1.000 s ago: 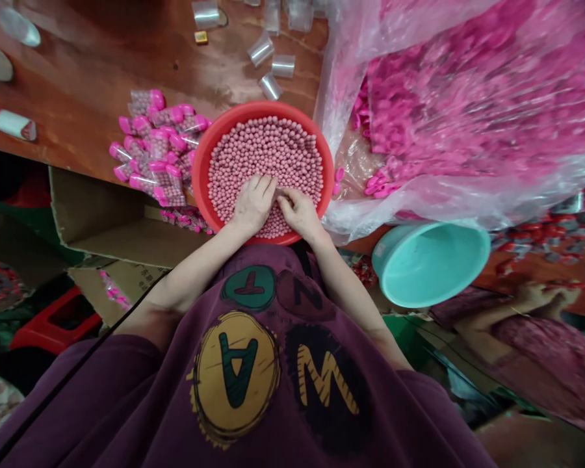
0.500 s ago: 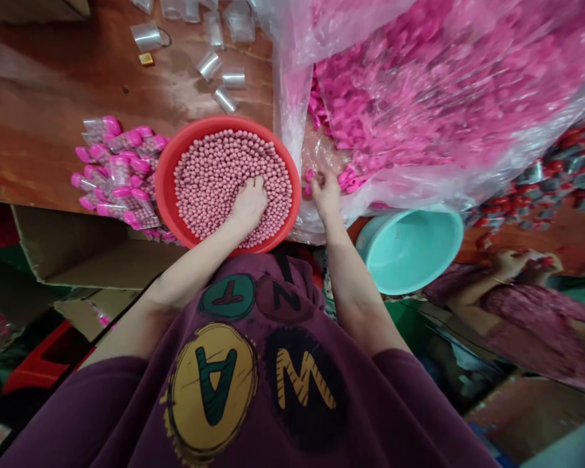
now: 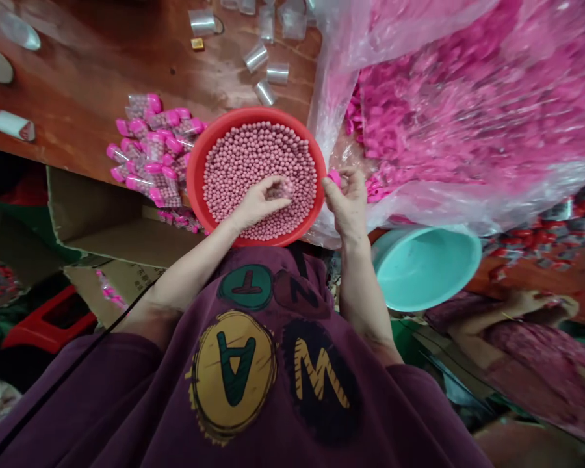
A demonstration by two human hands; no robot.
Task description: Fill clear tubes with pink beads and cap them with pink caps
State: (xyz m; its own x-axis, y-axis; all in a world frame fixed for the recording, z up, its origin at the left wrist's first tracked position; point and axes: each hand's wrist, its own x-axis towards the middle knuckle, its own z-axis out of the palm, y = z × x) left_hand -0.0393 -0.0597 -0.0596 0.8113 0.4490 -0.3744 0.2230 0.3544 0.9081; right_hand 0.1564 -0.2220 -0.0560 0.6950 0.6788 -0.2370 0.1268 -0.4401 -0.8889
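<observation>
A red bowl point(image 3: 195, 172) full of small pink beads point(image 3: 244, 156) stands at the table's front edge. Over the beads, my left hand point(image 3: 260, 205) is closed around a small clear container point(image 3: 286, 187) that seems to have beads in it. Just beyond the bowl's right rim, my right hand point(image 3: 350, 201) pinches a bright pink cap point(image 3: 334, 177) between thumb and fingers. Filled containers with pink caps point(image 3: 158, 146) lie heaped left of the bowl. A large plastic bag point(image 3: 404, 208) spills many pink pieces point(image 3: 448, 123) on the right.
Loose clear cylinders point(image 3: 277, 73) lie behind the bowl, near a small yellow block point(image 3: 197, 44). A turquoise basin point(image 3: 426, 266) sits right of my forearm. An open cardboard box point(image 3: 102, 221) is below the table edge. Another person's hands point(image 3: 531, 302) work at far right.
My left hand has come up out of the beads with the clear container showing. My right hand has lifted a pink cap from beside the bag. The whole view has shifted sideways.
</observation>
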